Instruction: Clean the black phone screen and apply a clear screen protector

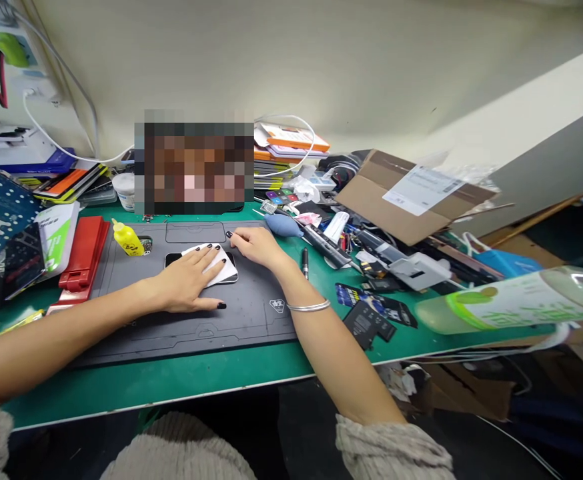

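My left hand (191, 277) lies flat with its fingers spread over a folded white wipe (227, 270). Beneath the wipe is a smartphone (230, 279), mostly covered, its dark edge showing at both ends. Just past the phone's right end, my right hand (256, 245) rests with curled fingers; whatever they may hold is hidden. Both hands are over a grey work mat (241, 320). A yellow squeeze bottle (128, 239) leans near the mat's far left, beside a small recess.
A red stand-like tool (84, 257) lies left of the mat. To the right are a blue air blower (282, 225), a black pen-like tool (305, 263), phone batteries (364, 323), a cardboard box (411, 193) and a drink bottle (516, 300). A pixelated patch hides the back.
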Action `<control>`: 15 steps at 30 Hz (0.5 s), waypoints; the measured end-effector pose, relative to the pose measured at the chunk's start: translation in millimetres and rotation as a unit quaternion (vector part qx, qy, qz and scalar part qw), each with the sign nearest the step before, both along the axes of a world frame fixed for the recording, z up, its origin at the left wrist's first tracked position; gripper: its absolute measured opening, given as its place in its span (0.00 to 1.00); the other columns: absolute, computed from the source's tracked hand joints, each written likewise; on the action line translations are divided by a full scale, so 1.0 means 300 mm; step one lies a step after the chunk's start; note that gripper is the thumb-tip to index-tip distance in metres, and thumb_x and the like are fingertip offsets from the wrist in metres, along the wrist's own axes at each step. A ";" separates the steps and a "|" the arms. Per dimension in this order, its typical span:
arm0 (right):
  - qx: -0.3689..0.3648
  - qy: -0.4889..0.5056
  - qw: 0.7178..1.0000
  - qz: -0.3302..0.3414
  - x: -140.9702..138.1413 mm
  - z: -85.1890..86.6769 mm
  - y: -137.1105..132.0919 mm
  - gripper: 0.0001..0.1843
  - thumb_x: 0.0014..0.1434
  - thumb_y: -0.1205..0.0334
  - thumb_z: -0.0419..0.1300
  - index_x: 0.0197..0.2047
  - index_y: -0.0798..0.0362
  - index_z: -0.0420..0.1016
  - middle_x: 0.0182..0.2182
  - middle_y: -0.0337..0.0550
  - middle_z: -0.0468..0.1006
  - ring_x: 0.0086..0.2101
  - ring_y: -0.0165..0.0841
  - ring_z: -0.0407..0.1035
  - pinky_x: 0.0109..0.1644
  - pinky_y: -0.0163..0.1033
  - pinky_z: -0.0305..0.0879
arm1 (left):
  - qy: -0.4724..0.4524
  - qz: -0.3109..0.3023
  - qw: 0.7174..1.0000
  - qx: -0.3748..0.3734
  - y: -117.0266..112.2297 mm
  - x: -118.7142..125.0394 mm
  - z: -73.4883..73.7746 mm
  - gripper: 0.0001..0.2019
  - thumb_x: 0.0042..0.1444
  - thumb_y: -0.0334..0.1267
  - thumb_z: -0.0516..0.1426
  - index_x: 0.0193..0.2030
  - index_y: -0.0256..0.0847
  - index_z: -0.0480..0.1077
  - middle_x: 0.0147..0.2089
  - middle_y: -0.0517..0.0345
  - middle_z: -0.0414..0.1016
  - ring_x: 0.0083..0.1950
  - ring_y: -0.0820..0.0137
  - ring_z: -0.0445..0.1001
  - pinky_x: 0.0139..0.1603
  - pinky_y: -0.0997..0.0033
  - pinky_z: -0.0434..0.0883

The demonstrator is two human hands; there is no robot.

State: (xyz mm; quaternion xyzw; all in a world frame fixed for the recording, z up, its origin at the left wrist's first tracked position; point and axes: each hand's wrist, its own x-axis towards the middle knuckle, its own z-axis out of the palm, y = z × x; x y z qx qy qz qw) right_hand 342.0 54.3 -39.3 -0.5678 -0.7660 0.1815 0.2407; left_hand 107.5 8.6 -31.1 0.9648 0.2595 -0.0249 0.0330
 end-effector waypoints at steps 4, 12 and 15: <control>-0.002 0.000 1.000 0.001 0.000 0.001 0.000 0.19 0.65 0.55 0.51 0.26 0.50 0.74 0.24 0.40 0.78 0.29 0.33 0.68 0.34 0.37 0.54 | 0.007 0.012 1.000 0.003 -0.011 0.001 -0.003 0.47 0.63 0.69 0.46 0.74 0.30 0.49 0.77 0.28 0.42 0.78 0.41 0.44 0.74 0.44 0.48; -0.006 0.001 1.000 0.002 0.003 0.002 0.000 0.19 0.65 0.54 0.51 0.26 0.50 0.73 0.23 0.40 0.76 0.29 0.34 0.68 0.34 0.37 0.54 | 0.021 0.006 1.000 -0.010 -0.011 0.012 0.015 0.45 0.64 0.66 0.47 0.73 0.28 0.50 0.77 0.28 0.42 0.78 0.42 0.42 0.75 0.46 0.48; -0.006 0.000 1.000 0.003 0.001 0.004 -0.002 0.19 0.65 0.55 0.51 0.26 0.50 0.73 0.22 0.40 0.75 0.29 0.34 0.68 0.34 0.37 0.53 | 0.026 0.031 0.999 -0.008 -0.004 0.010 0.018 0.45 0.64 0.67 0.47 0.74 0.29 0.49 0.77 0.28 0.42 0.78 0.42 0.43 0.75 0.45 0.48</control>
